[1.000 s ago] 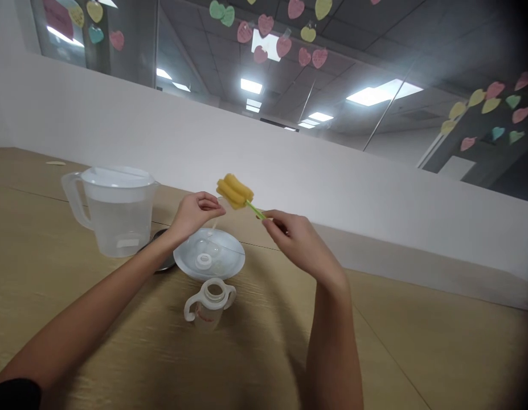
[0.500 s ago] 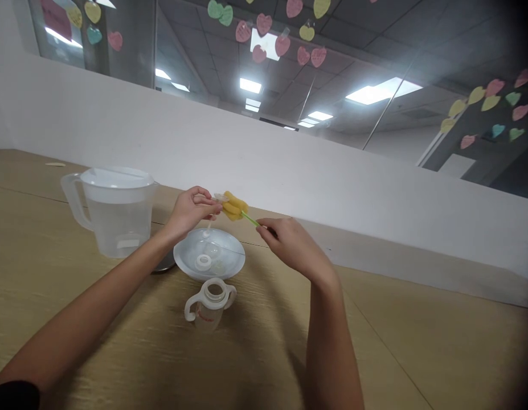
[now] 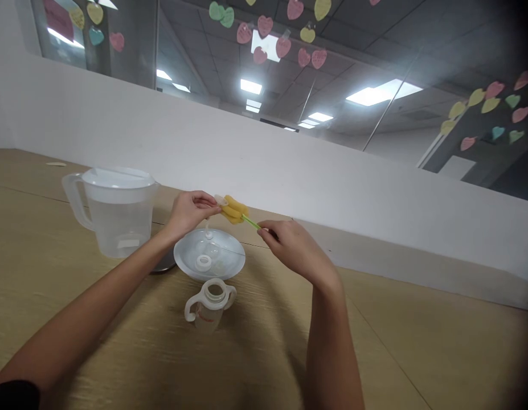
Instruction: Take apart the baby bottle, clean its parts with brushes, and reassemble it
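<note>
1. Since a second ago, the yellow sponge [image 3: 233, 209] has dipped down and to the left, and the right hand [image 3: 291, 245] has gone with it.
2. Brown and wide, the desk [image 3: 396, 347] holds up the things below the hands.
3. Behind it is a white wall [image 3: 246, 151], with dark glass above, dotted with paper hearts [image 3: 265, 25].
4. A big clear jug [image 3: 125, 219] with a lid stands on the left side of the desk.
5. A pale bowl [image 3: 236, 263] sits in the middle, to the right of the jug.
6. The right hand pinches the sponge's green stick [image 3: 250, 221]. The left hand [image 3: 193, 210] pinches a small clear piece at its fingertips.
7. A see-through cup [image 3: 209, 313] with two handles stands upright just in front of the bowl, its top open.
8. The sponge is up above the bowl, between the two hands. It seems to touch the clear piece [image 3: 221, 200].
9. A white ring [image 3: 203, 262] lies inside the bowl.
</note>
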`<state>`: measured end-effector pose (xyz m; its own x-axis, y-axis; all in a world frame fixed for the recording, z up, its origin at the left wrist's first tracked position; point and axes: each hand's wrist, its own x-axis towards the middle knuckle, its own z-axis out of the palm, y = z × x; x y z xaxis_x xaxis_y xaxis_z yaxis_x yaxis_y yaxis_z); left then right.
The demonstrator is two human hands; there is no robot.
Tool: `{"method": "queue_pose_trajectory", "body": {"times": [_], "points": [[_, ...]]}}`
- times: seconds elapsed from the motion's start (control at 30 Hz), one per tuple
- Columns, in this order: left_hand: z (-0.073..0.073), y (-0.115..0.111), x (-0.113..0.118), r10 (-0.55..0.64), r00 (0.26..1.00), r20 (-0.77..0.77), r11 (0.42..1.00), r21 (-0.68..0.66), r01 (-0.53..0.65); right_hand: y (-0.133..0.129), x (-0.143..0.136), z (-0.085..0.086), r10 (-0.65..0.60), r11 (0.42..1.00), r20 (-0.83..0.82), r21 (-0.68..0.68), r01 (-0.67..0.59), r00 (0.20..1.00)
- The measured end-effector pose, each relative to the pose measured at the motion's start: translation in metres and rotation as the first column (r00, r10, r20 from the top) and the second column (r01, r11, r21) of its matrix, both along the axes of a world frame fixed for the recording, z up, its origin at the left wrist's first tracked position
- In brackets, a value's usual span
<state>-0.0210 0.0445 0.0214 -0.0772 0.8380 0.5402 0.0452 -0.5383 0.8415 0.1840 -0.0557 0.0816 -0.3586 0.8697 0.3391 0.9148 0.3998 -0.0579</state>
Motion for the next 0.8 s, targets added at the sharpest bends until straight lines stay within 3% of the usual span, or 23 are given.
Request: {"method": "queue_pose_trajectory", "body": {"times": [0.4, 0.47, 0.53, 0.63, 0.8], "points": [[0.002, -0.006, 0.0, -0.258, 0.966, -0.023, 0.959, -0.127, 0.253, 0.004, 0.003, -0.002, -0.02, 1.0, 0.027, 0.014, 0.019, 0.999], [0.0, -0.002, -0.001, -0.184, 0.98, -0.074, 0.979, -0.105, 0.176, 0.004, 0.003, -0.003, -0.025, 1.0, 0.031, 0.007, 0.024, 0.999], [-0.002, 0.002, -0.003, -0.035, 0.988, -0.153, 0.999, -0.042, 0.028, 0.003, 0.003, -0.003, -0.02, 1.0, 0.032, -0.003, 0.02, 0.999], [-0.003, 0.005, -0.007, 0.166, 0.954, -0.251, 0.985, 0.08, -0.151, 0.001, 0.003, -0.002, 0.0, 1.0, 0.018, -0.008, 0.001, 1.0], [0.001, 0.005, -0.018, 0.294, 0.877, -0.38, 0.952, 0.193, -0.236, -0.005, 0.003, 0.003, 0.053, 0.999, -0.021, -0.004, -0.053, 0.998]]}}
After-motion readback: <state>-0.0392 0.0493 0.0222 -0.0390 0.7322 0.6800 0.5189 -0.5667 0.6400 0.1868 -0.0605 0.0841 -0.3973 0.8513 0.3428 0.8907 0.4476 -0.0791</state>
